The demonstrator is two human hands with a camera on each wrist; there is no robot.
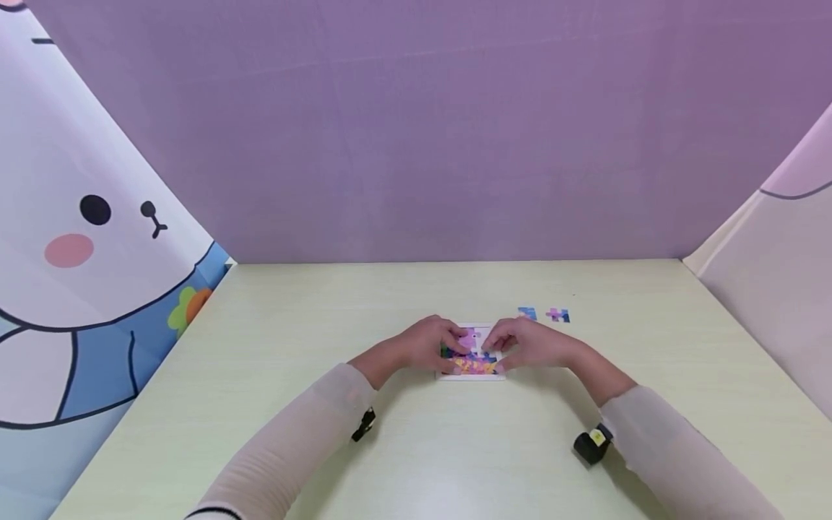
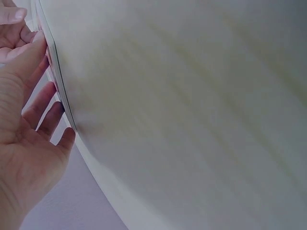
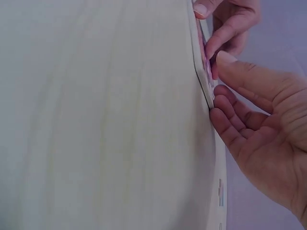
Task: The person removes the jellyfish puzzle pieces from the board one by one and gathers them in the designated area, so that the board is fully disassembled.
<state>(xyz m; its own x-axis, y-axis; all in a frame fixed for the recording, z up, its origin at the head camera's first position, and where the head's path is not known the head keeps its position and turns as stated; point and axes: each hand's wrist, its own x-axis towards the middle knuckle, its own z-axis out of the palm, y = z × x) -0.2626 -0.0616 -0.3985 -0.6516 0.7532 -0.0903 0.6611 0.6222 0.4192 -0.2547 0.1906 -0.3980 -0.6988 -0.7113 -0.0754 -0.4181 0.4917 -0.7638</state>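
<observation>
A small jigsaw puzzle in a white-edged tray (image 1: 469, 378) lies flat on the table, with pink, yellow and dark blue pieces (image 1: 474, 367) set in it. My left hand (image 1: 429, 345) rests on its left side, thumb near the front edge and fingers over the pieces. From the right, my right hand (image 1: 534, 344) touches the puzzle with bent fingers, its thumb at the front right corner. Both wrist views show the tray's thin edge side-on, with fingertips along it. Whether the right fingertips pinch a piece is hidden.
Behind the right hand lie a blue loose puzzle piece (image 1: 528, 313) and a pink-and-blue one (image 1: 559, 315). A purple backdrop (image 1: 455, 144) rises at the table's far edge. Printed cloth panels (image 1: 84, 310) stand at the sides. Black wrist cameras (image 1: 591, 445) hang under the forearms.
</observation>
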